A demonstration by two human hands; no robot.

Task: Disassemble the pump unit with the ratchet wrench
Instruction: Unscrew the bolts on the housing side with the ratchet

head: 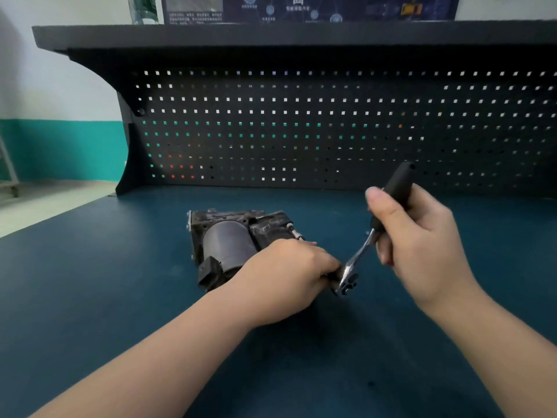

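The pump unit (pixel 229 239), a dark metal block with a grey cylindrical motor and a black plug connector at its near end, lies on the blue bench top (pixel 90 282). My right hand (pixel 422 239) is shut on the black handle of the ratchet wrench (pixel 358 254), which slants down to the left. Its chrome head (pixel 346 283) sits just right of the pump's near end. My left hand (pixel 286 276) is closed over the pump's near right side, fingers touching the wrench head. What sits under those fingers is hidden.
A black pegboard (pixel 331 131) rises behind the bench, with a dark shelf (pixel 271 34) overhanging it. The bench's left edge (pixel 54 218) runs diagonally beside a pale floor and a teal-striped wall. A bolt or fitting (pixel 297 233) sticks out of the pump's right side.
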